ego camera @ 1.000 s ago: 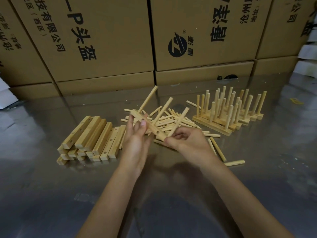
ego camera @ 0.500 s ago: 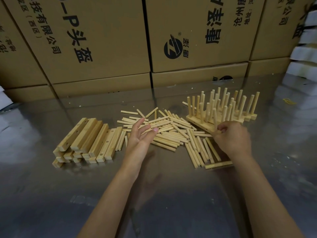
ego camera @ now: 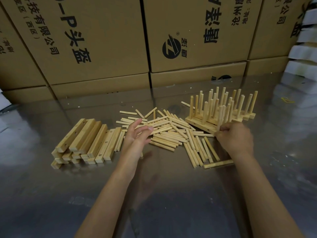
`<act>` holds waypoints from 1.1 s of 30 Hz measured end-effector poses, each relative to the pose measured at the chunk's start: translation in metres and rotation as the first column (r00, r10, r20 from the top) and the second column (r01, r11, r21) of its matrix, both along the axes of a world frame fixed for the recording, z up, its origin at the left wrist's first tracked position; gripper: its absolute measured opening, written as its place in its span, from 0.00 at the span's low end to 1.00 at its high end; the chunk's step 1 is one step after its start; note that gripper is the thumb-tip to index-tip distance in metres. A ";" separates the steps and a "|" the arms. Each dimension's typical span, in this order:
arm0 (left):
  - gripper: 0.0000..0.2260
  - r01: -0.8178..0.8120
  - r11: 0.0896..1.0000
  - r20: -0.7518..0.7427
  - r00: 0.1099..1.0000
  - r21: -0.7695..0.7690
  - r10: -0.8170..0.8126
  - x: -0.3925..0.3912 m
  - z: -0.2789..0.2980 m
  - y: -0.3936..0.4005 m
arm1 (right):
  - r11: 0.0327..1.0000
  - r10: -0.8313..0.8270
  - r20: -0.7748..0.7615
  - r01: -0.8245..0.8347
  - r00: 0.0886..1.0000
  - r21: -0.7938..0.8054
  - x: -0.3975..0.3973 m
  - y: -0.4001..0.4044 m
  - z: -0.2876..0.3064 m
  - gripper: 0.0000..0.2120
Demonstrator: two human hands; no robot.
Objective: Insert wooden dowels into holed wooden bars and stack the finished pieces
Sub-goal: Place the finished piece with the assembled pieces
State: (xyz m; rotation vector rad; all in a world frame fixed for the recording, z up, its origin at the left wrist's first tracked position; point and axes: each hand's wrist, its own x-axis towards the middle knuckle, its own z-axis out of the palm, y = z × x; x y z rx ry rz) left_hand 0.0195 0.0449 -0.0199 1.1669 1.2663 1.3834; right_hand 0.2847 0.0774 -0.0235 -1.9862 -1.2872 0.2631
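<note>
Pale wooden dowelled bars (ego camera: 205, 125), far right: light, stiff; best gripped at bar ends. Right hand (ego camera: 235, 140) pinching one upright dowel (ego camera: 221, 117). Left hand (ego camera: 137, 134) relaxed, empty.

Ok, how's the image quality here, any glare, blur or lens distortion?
Head view: dim light; the glossy table mirrors the cardboard boxes and shows pale glare patches; box edges bow from the wide lens; the right edge smears; the left hand looks slightly soft.

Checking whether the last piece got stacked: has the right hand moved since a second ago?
Yes. The right hand has gone rightward, from over the loose dowels to the near edge of the finished pieces.
</note>
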 end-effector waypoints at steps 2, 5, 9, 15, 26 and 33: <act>0.20 0.005 1.000 0.001 1.000 0.001 -0.005 0.000 0.001 -0.001 | 1.000 -0.015 -0.002 0.015 1.000 0.019 -0.003 0.002 -0.003 0.06; 0.19 0.005 1.000 0.006 1.000 0.002 -0.005 0.001 0.002 -0.002 | 0.998 -0.053 -0.027 0.054 0.998 0.040 -0.006 0.003 -0.007 0.09; 0.19 0.003 1.000 -0.001 1.000 -0.001 -0.003 0.002 0.003 -0.003 | 0.996 -0.074 -0.060 0.076 0.995 0.035 -0.013 0.006 -0.009 0.10; 0.19 -0.018 1.000 0.006 1.000 -0.011 0.018 0.002 0.006 -0.004 | 0.998 -0.058 -0.069 0.059 0.996 0.000 -0.016 0.005 -0.008 0.09; 0.17 -0.036 0.998 0.012 0.999 -0.055 0.036 -0.002 0.008 -0.005 | 0.993 -0.088 0.008 0.089 0.996 -0.074 -0.004 -0.004 0.004 0.02; 0.13 -0.118 0.991 -0.025 0.993 -0.058 0.116 -0.004 0.006 -0.001 | 0.989 0.115 -0.007 -0.115 0.993 -0.089 -0.019 -0.006 0.004 0.11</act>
